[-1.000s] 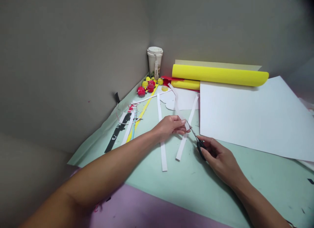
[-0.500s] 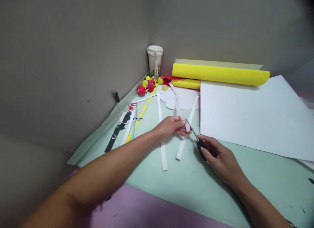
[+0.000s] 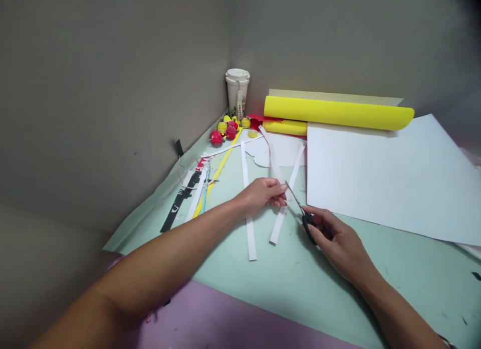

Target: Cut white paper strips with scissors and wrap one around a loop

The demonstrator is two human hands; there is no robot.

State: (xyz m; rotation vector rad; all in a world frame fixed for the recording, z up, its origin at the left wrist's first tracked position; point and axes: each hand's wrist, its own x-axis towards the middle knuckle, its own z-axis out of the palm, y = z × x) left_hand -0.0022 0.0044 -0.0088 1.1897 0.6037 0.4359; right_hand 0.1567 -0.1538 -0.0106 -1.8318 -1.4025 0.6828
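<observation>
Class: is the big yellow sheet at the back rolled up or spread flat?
Rolled up: the yellow sheet forms a long tube.

Two plain grey walls (image 3: 112,78) meet in a corner at about 12 o'clock, bare apart from a small black mark low on the left one at 10 o'clock. Below them lies the desk (image 3: 323,284), covered in a pale mint-green sheet that runs from the corner out toward 3 and 5 o'clock. A lilac surface (image 3: 210,324) shows under its near edge at 6 o'clock. The light is soft and even, with faint shadows.
</observation>
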